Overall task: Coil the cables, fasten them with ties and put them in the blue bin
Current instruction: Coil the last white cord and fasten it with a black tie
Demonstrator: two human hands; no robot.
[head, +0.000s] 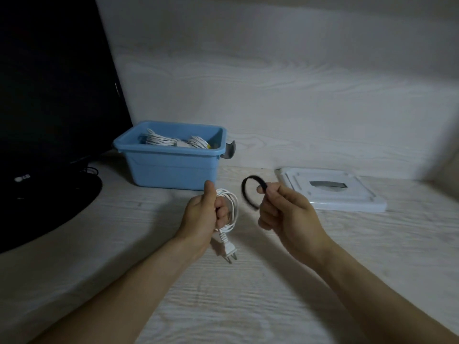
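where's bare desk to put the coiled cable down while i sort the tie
Bare desk lies between your forearms and between the blue bin and white lid. It is crowded at the monitor base, far left.

Only readable mark you've got: the LG logo (22, 178), pale on the lower bezel of the black monitor (54, 95) at your left, appearing tilted and blurred. Nothing else carries legible text, numbers or labels.
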